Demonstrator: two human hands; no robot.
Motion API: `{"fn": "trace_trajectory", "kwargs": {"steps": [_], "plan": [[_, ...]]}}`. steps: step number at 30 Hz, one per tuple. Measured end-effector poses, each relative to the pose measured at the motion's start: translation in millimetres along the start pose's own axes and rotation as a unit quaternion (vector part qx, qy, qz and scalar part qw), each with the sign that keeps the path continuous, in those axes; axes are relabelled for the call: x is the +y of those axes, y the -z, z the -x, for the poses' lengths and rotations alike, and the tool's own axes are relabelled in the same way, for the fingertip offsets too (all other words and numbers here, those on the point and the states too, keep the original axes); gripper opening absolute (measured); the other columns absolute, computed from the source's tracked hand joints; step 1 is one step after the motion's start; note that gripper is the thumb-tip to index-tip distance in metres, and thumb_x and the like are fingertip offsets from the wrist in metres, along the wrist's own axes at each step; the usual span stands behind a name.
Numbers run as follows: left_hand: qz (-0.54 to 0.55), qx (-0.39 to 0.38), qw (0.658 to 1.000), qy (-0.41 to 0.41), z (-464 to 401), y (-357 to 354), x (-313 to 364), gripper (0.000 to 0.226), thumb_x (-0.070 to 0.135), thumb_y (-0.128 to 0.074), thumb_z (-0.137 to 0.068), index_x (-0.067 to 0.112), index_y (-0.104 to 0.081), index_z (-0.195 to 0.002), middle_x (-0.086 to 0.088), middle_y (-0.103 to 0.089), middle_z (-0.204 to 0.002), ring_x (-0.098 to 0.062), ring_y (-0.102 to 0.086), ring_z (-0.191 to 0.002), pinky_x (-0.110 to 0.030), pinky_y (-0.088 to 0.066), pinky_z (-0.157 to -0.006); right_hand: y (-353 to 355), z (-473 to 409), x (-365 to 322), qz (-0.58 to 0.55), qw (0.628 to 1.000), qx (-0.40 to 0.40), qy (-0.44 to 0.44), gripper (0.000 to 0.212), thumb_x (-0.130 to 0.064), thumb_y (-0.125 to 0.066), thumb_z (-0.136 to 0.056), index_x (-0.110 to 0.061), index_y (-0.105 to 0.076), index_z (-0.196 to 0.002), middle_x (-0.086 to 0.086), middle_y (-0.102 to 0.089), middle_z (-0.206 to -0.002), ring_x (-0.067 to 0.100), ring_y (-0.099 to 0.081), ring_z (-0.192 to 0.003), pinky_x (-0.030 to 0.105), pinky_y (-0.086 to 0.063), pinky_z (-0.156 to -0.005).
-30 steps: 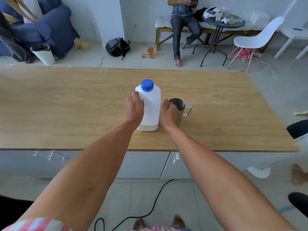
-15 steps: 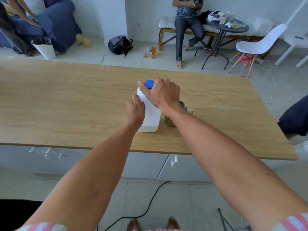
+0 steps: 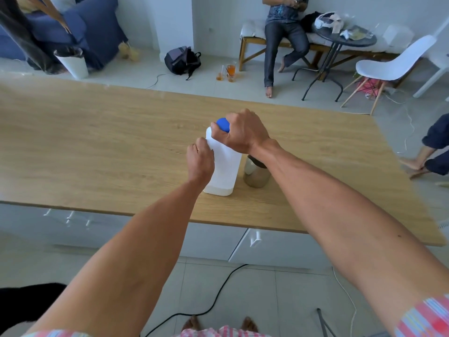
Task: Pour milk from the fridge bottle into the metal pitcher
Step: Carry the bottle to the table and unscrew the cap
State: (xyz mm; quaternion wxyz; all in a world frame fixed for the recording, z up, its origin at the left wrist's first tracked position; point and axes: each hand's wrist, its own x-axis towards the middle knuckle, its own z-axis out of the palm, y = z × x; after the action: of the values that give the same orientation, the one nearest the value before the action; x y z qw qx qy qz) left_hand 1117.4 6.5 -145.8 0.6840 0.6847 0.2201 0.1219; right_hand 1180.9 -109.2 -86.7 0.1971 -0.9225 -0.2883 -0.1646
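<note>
A white plastic milk bottle stands upright on the wooden table, near its front edge. My left hand grips the bottle's left side. My right hand is closed over its blue cap, hiding most of the cap. Just right of the bottle stands the metal pitcher; my right forearm crosses over its rim and hides its handle.
White cabinet drawers sit under the tabletop. A black cable runs over the floor tiles by my feet. A person sits on a bench beyond the table, with a round table and white chair nearby. Another person's leg is at the right.
My right hand rose from the bottle's right side by the pitcher to the top and closed over the blue cap. My left hand stayed on the bottle.
</note>
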Motion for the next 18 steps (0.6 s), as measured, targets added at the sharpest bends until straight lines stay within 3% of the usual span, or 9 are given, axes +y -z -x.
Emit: {"fn": "trace_trajectory", "kwargs": {"steps": [2, 6, 11, 14, 16, 18], "plan": [[-0.006, 0.014, 1.0, -0.002, 1, -2, 2, 0.034, 0.004, -0.035, -0.096, 0.017, -0.029, -0.066, -0.001, -0.028, -0.065, -0.008, -0.027, -0.045, -0.021, -0.027, -0.044, 0, -1, 4, 0.005, 1.0, -0.01, 0.018, 0.054, -0.062, -0.038, -0.084, -0.019, -0.022, -0.055, -0.006, -0.023, -0.048, 0.024, -0.025, -0.048, 0.027, -0.017, -0.046], [0.018, 0.043, 0.999, 0.018, 3, -5, 2, 0.035, 0.003, -0.036, -0.098, 0.016, -0.03, -0.067, 0.006, -0.034, -0.061, -0.004, -0.031, -0.043, -0.016, -0.028, -0.043, 0, -6, 11, 0.019, 0.997, -0.024, 0.069, 0.045, -0.053, -0.04, -0.085, -0.011, -0.036, -0.069, -0.001, -0.036, -0.062, 0.026, -0.033, -0.055, 0.028, -0.024, -0.053], [0.028, 0.05, 0.998, 0.018, 5, -8, 2, 0.039, 0.006, -0.036, -0.096, 0.014, -0.027, -0.06, 0.008, -0.029, -0.054, -0.017, -0.024, -0.06, -0.032, -0.026, -0.055, 12, -4, 16, 0.027, 0.98, -0.027, 0.198, 0.026, -0.03, -0.042, -0.086, -0.005, -0.048, -0.085, 0.008, -0.045, -0.085, 0.024, -0.04, -0.071, 0.04, -0.042, -0.061], [0.029, 0.056, 0.998, 0.023, 6, -8, 2, 0.038, 0.009, -0.036, -0.097, 0.015, -0.028, -0.06, 0.004, -0.031, -0.06, -0.021, -0.029, -0.068, -0.036, -0.029, -0.061, 14, -2, 15, 0.058, 0.973, -0.029, 0.223, 0.036, -0.022, -0.044, -0.081, -0.002, -0.064, -0.103, 0.013, -0.056, -0.098, 0.025, -0.044, -0.079, 0.042, -0.048, -0.068], [0.022, 0.06, 0.998, 0.024, 7, -8, 2, 0.036, 0.01, -0.036, -0.098, 0.014, -0.032, -0.062, 0.001, -0.035, -0.064, -0.023, -0.032, -0.073, -0.038, -0.032, -0.065, 21, 2, 12, 0.078, 0.977, -0.041, 0.195, 0.051, -0.032, -0.044, -0.085, -0.011, -0.065, -0.127, 0.011, -0.058, -0.11, 0.027, -0.053, -0.086, 0.037, -0.048, -0.069], [0.021, 0.059, 0.997, 0.033, 9, -10, 2, 0.035, 0.012, -0.035, -0.1, 0.013, -0.036, -0.065, 0.0, -0.039, -0.069, -0.023, -0.036, -0.077, -0.038, -0.036, -0.07, 30, 5, 7, 0.104, 0.986, -0.034, 0.122, 0.061, -0.059, -0.043, -0.094, -0.017, -0.06, -0.135, 0.005, -0.06, -0.11, 0.026, -0.058, -0.085, 0.034, -0.046, -0.066]]}}
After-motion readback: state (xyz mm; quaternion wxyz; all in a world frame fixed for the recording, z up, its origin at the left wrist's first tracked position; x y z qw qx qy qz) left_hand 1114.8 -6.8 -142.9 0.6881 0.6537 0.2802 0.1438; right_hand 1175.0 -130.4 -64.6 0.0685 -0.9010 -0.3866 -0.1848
